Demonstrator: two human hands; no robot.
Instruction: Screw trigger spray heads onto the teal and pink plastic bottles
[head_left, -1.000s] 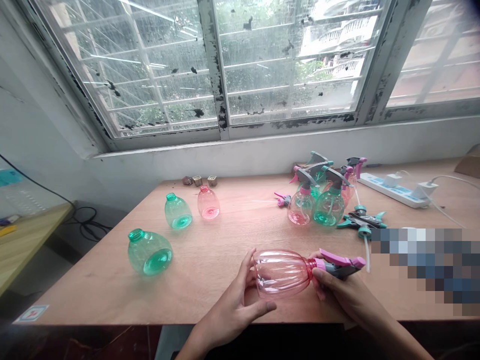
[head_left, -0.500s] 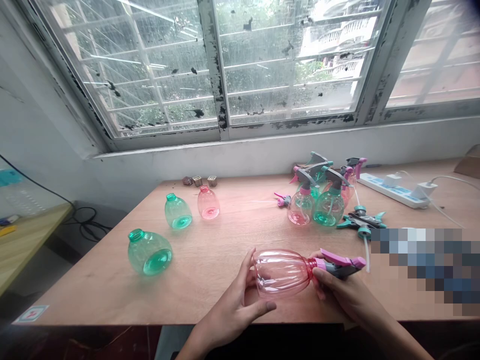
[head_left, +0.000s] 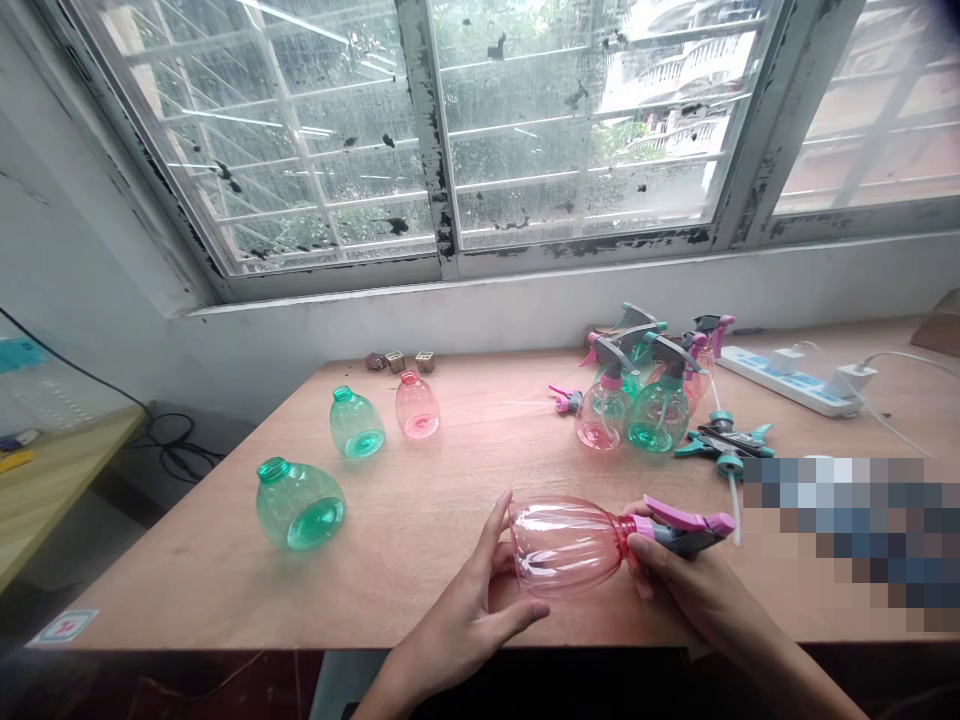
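Item 1, pink spray bottle [head_left: 566,545]: lying on its side, shifted very slightly toward 3 o'clock, together with its trigger head [head_left: 686,527].
Item 2, left hand [head_left: 469,610]: thumb moved the same way along the bottle's base.
Item 3, right hand [head_left: 675,580]: followed marginally.

A pixelated block [head_left: 847,530] at 3 o'clock of the pink bottle [head_left: 562,545] covers that stretch of table [head_left: 420,520]. What lies under it cannot be told, and a white cable [head_left: 889,425] vanishes into it. The bottom edge cuts off both forearms. Most fingers of the right hand [head_left: 679,585] are hidden under the spray head [head_left: 679,525]. At 1 o'clock, the bottle cluster [head_left: 645,390] hides its rear bottles. Three small objects [head_left: 395,361] at 11 o'clock are too small to identify. The right edge crops a brown box [head_left: 946,320]
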